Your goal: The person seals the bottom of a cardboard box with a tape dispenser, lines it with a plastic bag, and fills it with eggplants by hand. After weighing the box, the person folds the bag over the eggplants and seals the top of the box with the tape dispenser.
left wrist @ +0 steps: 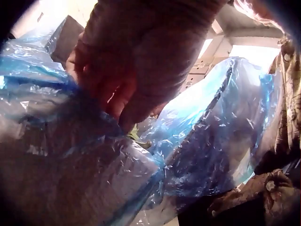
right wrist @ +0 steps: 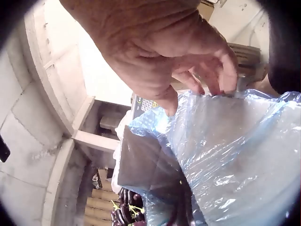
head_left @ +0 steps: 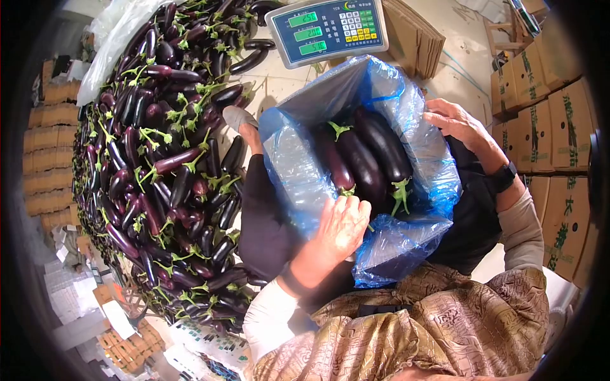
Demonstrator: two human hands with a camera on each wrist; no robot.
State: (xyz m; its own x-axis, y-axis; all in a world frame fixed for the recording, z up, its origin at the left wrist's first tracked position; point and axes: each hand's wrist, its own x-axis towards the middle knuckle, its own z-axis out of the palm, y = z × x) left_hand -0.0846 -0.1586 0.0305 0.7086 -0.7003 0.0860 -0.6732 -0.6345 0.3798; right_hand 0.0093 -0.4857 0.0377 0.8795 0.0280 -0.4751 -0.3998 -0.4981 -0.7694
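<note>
A box lined with a blue plastic bag (head_left: 295,190) sits between the person's legs, with several dark purple eggplants (head_left: 365,165) inside, green stem ends mostly toward the body. My left hand (head_left: 341,225) reaches over the near left rim, fingers curled down around an eggplant's stem end; its fingertips are hidden in the head view. In the left wrist view a green stem (left wrist: 137,136) shows right below the thumb tip. My right hand (head_left: 460,127) rests at the right rim, its loosely bent fingers (right wrist: 225,77) touching the bag's edge. A loose bag flap (head_left: 397,251) hangs over the near side.
A large heap of eggplants (head_left: 171,159) covers the floor at left. A digital scale display (head_left: 327,32) stands beyond the box, with flattened cardboard (head_left: 413,38) beside it. Printed cartons (head_left: 565,127) are stacked at right. The person's foot (head_left: 244,124) lies between heap and box.
</note>
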